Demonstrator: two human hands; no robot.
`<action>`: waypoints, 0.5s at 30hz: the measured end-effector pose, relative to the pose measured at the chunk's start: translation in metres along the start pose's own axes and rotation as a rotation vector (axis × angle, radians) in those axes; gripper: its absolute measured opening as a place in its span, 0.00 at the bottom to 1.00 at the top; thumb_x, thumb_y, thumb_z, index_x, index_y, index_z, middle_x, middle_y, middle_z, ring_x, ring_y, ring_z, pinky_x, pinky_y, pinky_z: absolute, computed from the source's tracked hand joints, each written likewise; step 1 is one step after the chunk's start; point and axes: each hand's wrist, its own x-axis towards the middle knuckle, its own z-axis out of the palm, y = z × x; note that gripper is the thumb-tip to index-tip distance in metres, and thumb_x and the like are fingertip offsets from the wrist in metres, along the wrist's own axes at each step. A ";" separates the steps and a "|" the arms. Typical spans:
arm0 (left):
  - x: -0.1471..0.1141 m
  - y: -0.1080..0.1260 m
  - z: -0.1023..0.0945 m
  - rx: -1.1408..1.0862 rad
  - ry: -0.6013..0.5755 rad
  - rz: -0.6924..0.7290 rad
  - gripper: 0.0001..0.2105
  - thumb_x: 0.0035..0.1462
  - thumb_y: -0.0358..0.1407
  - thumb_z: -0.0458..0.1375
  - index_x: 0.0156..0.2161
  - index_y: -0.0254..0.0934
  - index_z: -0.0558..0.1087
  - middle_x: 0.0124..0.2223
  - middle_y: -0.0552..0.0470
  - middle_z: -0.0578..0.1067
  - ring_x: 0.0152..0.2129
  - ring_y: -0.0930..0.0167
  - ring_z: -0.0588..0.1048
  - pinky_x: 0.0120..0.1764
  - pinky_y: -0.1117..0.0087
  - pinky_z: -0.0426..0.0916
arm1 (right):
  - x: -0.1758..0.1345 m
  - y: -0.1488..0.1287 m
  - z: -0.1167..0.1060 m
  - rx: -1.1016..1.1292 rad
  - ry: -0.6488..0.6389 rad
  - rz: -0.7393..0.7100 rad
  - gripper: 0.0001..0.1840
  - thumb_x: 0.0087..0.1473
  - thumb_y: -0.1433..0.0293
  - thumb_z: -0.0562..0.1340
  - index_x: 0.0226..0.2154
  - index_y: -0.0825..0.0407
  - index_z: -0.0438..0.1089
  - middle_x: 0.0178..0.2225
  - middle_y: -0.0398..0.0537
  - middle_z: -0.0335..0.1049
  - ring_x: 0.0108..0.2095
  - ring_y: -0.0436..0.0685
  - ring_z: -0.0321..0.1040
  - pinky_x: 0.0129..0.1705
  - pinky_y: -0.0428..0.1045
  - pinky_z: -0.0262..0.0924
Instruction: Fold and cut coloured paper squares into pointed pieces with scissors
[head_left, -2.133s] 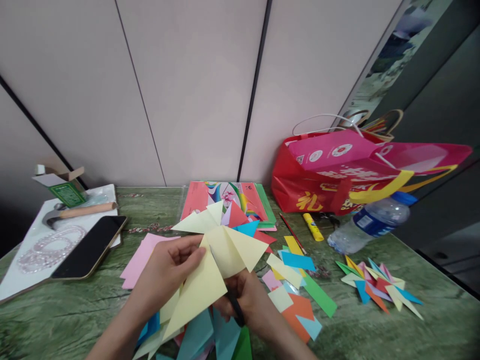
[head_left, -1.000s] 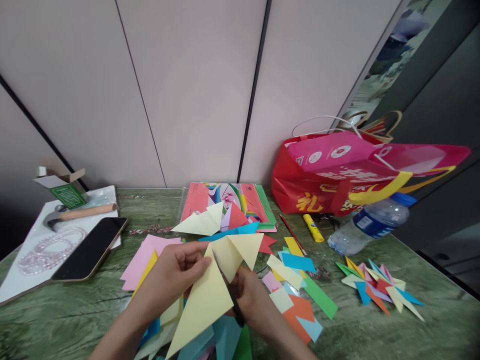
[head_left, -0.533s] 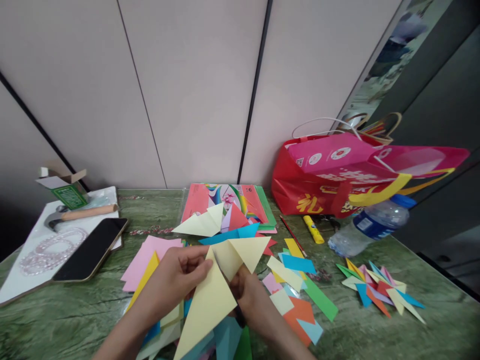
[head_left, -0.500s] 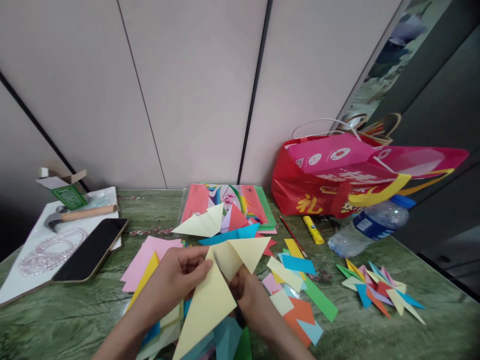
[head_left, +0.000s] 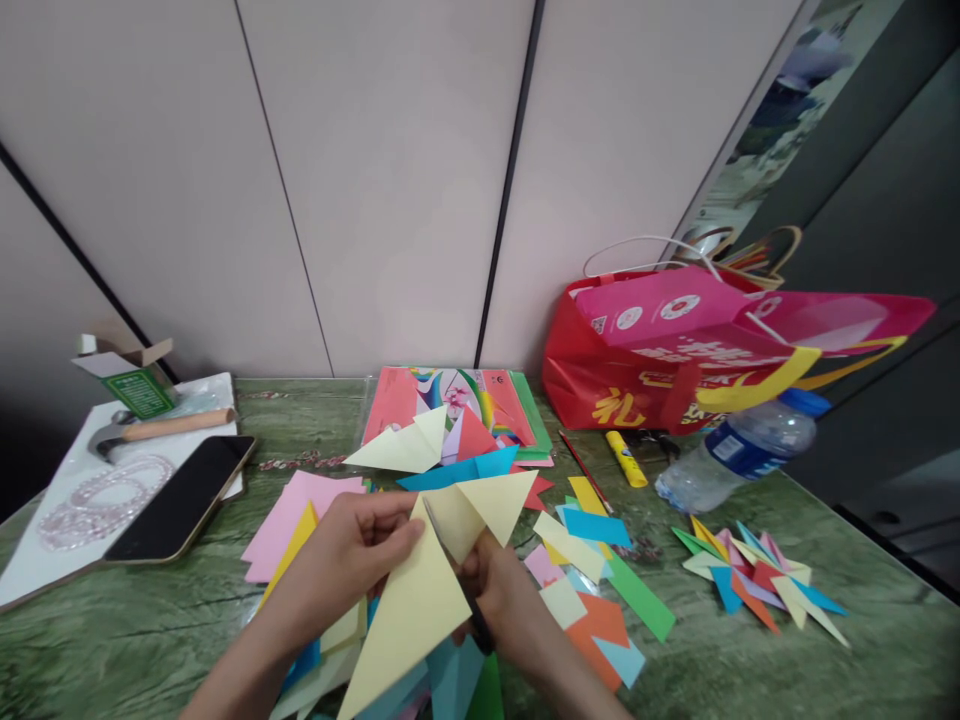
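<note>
A folded pale yellow sheet of paper is pinched between the thumb and fingers of my left hand. My right hand is closed around a pair of scissors with dark handles. The blades lie in a slit in the paper, running up toward its top edge near my left fingertips. To the right of the slit, a pale yellow flap stands out over my right fingers. Beneath both hands lie several coloured sheets, partly hidden.
Paper scraps and folded paper points lie to the right. Behind are a paper pack, a glue stick, a red bag and a bottle. Leftward rest a phone, a sickle and pink sheets.
The scissor blades show more narrowly in the slit, and the dark handle has come further into view below the paper. My left hand keeps its pinch, nearly still.
</note>
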 end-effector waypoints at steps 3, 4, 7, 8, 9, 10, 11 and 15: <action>0.000 0.000 0.001 -0.028 0.017 -0.032 0.18 0.57 0.46 0.50 0.37 0.34 0.76 0.19 0.58 0.63 0.15 0.77 0.58 0.17 0.78 0.52 | -0.001 -0.002 0.000 -0.001 -0.012 -0.003 0.24 0.25 0.69 0.69 0.24 0.50 0.55 0.13 0.29 0.57 0.12 0.45 0.55 0.13 0.42 0.51; 0.000 0.001 0.001 -0.040 0.024 -0.047 0.19 0.57 0.47 0.50 0.37 0.34 0.75 0.19 0.57 0.63 0.14 0.77 0.59 0.17 0.78 0.52 | -0.001 -0.003 0.001 0.007 -0.023 -0.008 0.24 0.26 0.69 0.70 0.24 0.50 0.55 0.13 0.29 0.57 0.12 0.45 0.55 0.13 0.43 0.52; 0.001 0.002 0.002 -0.066 0.032 -0.061 0.19 0.56 0.47 0.50 0.39 0.34 0.76 0.19 0.57 0.65 0.14 0.77 0.59 0.17 0.78 0.53 | -0.003 -0.006 0.003 0.038 -0.061 -0.047 0.24 0.26 0.69 0.71 0.24 0.49 0.56 0.13 0.29 0.56 0.12 0.46 0.55 0.15 0.43 0.53; 0.002 0.002 0.002 -0.072 0.030 -0.057 0.19 0.56 0.47 0.50 0.40 0.34 0.76 0.19 0.57 0.66 0.14 0.77 0.59 0.17 0.78 0.53 | -0.004 -0.007 0.004 0.052 -0.077 -0.070 0.24 0.27 0.70 0.71 0.25 0.49 0.56 0.13 0.30 0.57 0.13 0.47 0.56 0.16 0.44 0.54; 0.002 0.002 0.002 -0.076 0.026 -0.054 0.19 0.56 0.46 0.51 0.41 0.35 0.76 0.19 0.57 0.66 0.14 0.77 0.59 0.17 0.78 0.53 | -0.005 -0.008 0.005 0.070 -0.094 -0.090 0.23 0.27 0.70 0.71 0.25 0.49 0.57 0.14 0.31 0.59 0.14 0.48 0.57 0.17 0.44 0.55; 0.002 0.002 0.002 -0.078 0.023 -0.050 0.18 0.56 0.45 0.51 0.42 0.35 0.75 0.19 0.57 0.66 0.14 0.77 0.59 0.16 0.78 0.53 | -0.006 -0.010 0.006 0.093 -0.109 -0.109 0.23 0.28 0.71 0.71 0.26 0.49 0.58 0.15 0.32 0.61 0.16 0.49 0.60 0.19 0.45 0.57; 0.002 0.002 0.002 -0.078 0.021 -0.045 0.18 0.56 0.45 0.51 0.42 0.35 0.75 0.20 0.57 0.67 0.14 0.77 0.58 0.16 0.78 0.53 | -0.006 -0.012 0.006 0.116 -0.125 -0.124 0.23 0.29 0.71 0.71 0.27 0.49 0.58 0.16 0.34 0.64 0.18 0.51 0.62 0.22 0.46 0.59; 0.001 0.001 0.002 -0.053 0.019 -0.040 0.18 0.56 0.44 0.51 0.44 0.35 0.74 0.20 0.57 0.66 0.13 0.78 0.57 0.17 0.77 0.51 | -0.008 -0.017 0.009 0.114 -0.136 -0.130 0.24 0.28 0.71 0.72 0.29 0.49 0.60 0.22 0.40 0.71 0.24 0.57 0.68 0.26 0.49 0.62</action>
